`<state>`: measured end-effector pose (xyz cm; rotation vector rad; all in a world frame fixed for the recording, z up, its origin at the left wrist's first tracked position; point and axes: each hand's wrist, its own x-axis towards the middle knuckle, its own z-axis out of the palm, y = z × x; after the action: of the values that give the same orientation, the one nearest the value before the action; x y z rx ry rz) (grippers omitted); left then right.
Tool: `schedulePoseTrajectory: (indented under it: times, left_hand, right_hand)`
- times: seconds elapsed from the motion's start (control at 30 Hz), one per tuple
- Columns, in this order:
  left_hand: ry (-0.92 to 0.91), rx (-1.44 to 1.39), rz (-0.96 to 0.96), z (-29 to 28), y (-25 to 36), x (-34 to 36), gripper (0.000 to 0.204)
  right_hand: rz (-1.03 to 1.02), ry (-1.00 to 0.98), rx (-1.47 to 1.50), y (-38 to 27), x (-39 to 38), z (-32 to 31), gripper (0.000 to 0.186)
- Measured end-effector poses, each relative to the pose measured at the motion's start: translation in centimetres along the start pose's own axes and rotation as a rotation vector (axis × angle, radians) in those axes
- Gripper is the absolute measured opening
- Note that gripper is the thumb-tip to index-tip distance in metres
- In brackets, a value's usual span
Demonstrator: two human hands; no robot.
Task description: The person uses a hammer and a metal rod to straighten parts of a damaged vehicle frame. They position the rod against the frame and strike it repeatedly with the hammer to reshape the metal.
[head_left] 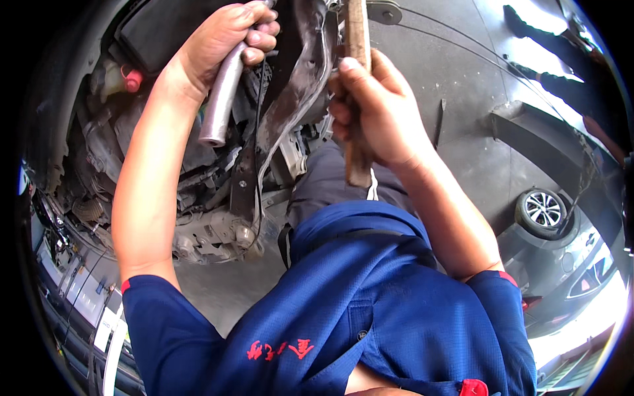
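Note:
My left hand (228, 39) is wrapped round a grey metal bar (223, 99) with a round, flared lower end. The bar slants down over the opened front of a car, and its upper end runs out of the picture at the top. In my right hand (383, 109) is a thick wooden handle (358, 33), held upright with the fingers closed round it. Its top end is cut off by the picture edge. Between my hands runs a bent, crumpled dark metal panel (300, 96) at the car's front; I cannot tell whether the bar touches it.
The engine bay with a red cap (133, 80) lies to the left. Cables (456, 43) stretch from a metal bracket (384, 12) toward the upper right. A dark steel beam (545, 135), a loose wheel (543, 210) and a grey car (561, 270) are at the right. A person's dark-clothed legs (545, 39) show far right.

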<state>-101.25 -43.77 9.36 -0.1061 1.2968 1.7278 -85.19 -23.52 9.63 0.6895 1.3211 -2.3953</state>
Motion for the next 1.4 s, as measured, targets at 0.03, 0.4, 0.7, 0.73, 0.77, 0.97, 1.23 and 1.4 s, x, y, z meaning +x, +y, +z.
schedulePoseTrajectory:
  times: [0.03, 0.4, 0.7, 0.73, 0.77, 0.97, 1.23, 1.4]
  left_hand:
    - [-0.043, 0.014, -0.015, -0.6, -0.4, 0.1, 0.027]
    - [0.046, 0.065, 0.065, 0.3, -2.8, -0.2, 0.014]
    - [0.284, 0.226, 0.164, 3.8, -5.8, -0.4, 0.011]
    - [0.330, 0.251, 0.165, 3.9, -5.9, -0.3, 0.011]
    - [0.333, 0.255, 0.167, 3.9, -5.7, -0.1, 0.011]
    - [0.376, 0.344, 0.122, 4.1, -6.3, 0.4, 0.012]
    - [0.380, 0.284, 0.095, 4.5, -5.7, 0.4, 0.008]
    - [0.344, 0.185, 0.113, 4.3, -5.7, 0.4, 0.011]
  right_hand:
    - [0.006, -0.009, 0.025, 0.0, -0.2, -0.3, 0.021]
    - [-0.002, -0.042, 0.005, 2.0, 0.2, -1.2, 0.019]
    - [-0.055, -0.063, 0.121, 3.9, 0.4, -2.7, 0.024]
    - [-0.078, -0.077, 0.070, 4.1, 0.6, -2.9, 0.025]
    - [-0.102, -0.092, 0.020, 4.2, 0.8, -3.1, 0.025]
    - [-0.041, -0.057, -0.116, 4.4, 1.5, -4.0, 0.021]
    - [-0.060, -0.097, -0.003, 3.6, 2.5, -5.2, 0.029]
    - [-0.047, -0.120, -0.073, 5.4, 3.1, -4.7, 0.031]
